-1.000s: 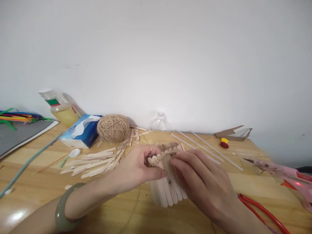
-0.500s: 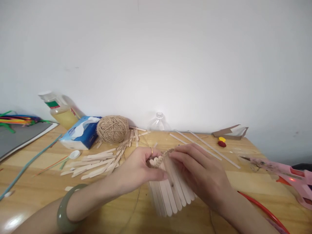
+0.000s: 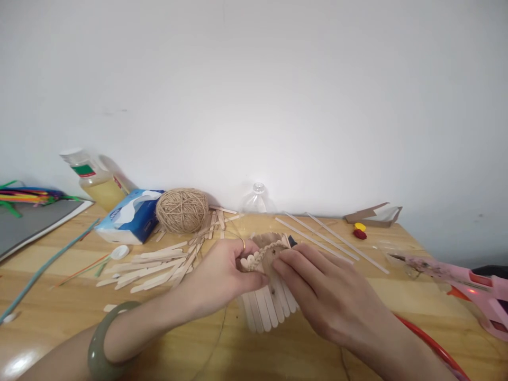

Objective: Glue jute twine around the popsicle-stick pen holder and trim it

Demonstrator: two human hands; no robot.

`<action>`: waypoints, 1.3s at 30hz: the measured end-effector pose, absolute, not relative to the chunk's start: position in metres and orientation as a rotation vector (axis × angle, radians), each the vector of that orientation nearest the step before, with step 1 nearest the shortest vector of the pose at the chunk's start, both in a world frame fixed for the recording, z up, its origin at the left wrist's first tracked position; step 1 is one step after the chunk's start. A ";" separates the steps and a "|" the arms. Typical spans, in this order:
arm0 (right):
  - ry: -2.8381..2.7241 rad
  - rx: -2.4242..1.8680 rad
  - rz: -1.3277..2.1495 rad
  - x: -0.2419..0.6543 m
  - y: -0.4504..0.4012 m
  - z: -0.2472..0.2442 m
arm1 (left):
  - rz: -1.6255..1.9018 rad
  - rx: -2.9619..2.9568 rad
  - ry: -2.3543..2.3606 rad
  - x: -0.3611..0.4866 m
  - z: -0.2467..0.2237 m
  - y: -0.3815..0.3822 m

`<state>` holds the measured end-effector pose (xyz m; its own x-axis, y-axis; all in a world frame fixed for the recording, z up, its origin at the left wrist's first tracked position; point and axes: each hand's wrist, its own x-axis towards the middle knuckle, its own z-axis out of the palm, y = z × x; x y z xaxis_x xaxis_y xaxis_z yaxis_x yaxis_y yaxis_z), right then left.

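The left hand (image 3: 234,267) reaches in from the left, thumb and fingers pinching the rim of the craft-stick holder (image 3: 264,309); the right hand (image 3: 317,280) angles in opposite, fingers bent against its braided twine (image 3: 265,253), between both hands.

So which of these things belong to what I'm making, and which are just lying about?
Likely in the job:
held stick piece
braided twine edge
ball of twine
loose sticks
pink glue gun
clear rods

Seemingly just lying about:
tissue pack
bottle of yellow liquid
white cap
colourful bundle
brown cardboard
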<state>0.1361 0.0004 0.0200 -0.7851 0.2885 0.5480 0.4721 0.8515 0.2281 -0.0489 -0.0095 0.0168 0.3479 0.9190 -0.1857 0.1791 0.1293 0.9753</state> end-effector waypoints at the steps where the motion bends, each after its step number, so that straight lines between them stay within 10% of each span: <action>1: -2.512 -0.552 -0.520 0.135 0.000 0.019 | 0.741 1.385 1.135 -0.049 0.016 -0.011; 30: -2.082 -0.922 0.081 0.146 0.011 0.019 | 0.787 1.137 1.018 -0.053 0.022 -0.007; 39: -1.937 -1.180 1.003 0.153 0.028 0.005 | 1.111 1.080 0.937 -0.054 0.008 -0.003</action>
